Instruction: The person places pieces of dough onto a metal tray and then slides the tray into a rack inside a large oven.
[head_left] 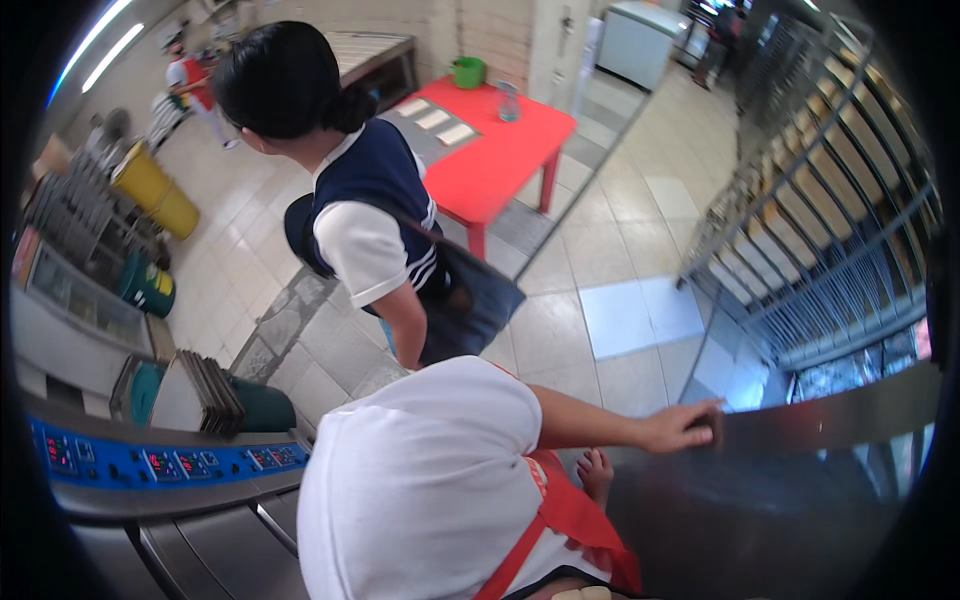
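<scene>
Head view: left hand (682,426) touches end of steel panel (810,418), grip unclear; right hand (596,472) beside red apron (588,520), fingers loosely spread.

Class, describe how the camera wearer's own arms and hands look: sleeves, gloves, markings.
On the left, a loose, short white sleeve leaves the forearm bare. The left hand shows no glove or marking. The right hand also looks ungloved; its sleeve is hidden.
</scene>
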